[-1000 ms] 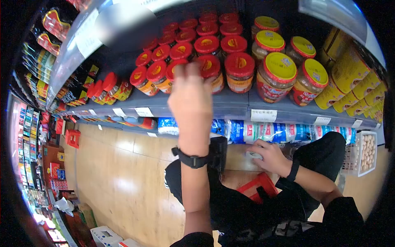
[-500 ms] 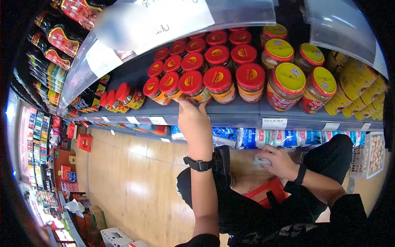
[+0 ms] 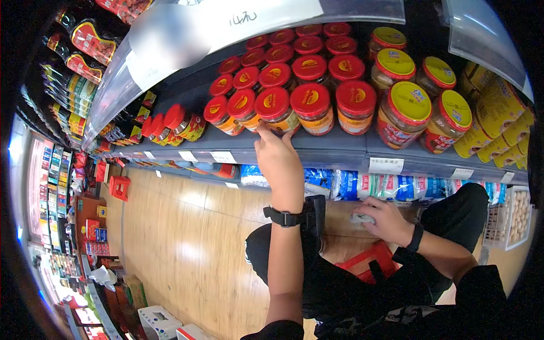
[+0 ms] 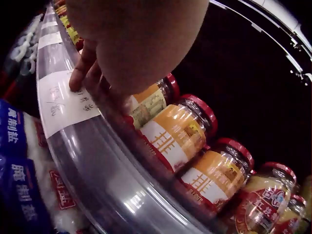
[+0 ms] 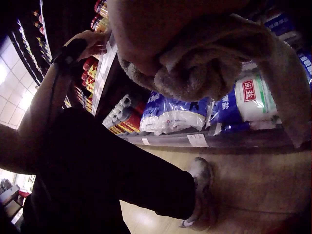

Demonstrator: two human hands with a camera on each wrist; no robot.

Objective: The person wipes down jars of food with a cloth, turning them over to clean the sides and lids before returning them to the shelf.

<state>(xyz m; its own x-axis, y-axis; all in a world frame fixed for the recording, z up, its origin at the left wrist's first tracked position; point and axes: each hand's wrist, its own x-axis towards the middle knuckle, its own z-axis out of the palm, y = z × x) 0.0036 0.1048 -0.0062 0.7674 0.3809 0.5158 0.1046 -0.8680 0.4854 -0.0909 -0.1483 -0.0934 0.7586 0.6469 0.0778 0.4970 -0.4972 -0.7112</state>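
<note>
My left hand (image 3: 272, 135) reaches up to the front edge of a shelf of red-lidded jars (image 3: 275, 105). Its straight fingers (image 4: 82, 73) lie on the clear shelf rail by a white price label (image 4: 58, 102), against the foot of the front jar (image 4: 148, 105). More orange-labelled jars (image 4: 178, 134) stand in a row beside it. My right hand (image 3: 378, 218) stays low in front of the bottom shelf and grips a bunched grey cloth (image 5: 204, 63), also seen as a pale wad (image 3: 361, 217) in the head view.
Yellow-lidded jars (image 3: 408, 105) stand to the right of the red ones. Blue and white salt bags (image 3: 385, 184) fill the shelf below. A red basket (image 3: 362, 260) sits by my knees, a white egg crate (image 3: 513, 218) at the right. Wooden floor stretches left.
My left hand has come down from over the jar lids to the shelf's front rail. The right hand has stayed where it was, holding the cloth.
</note>
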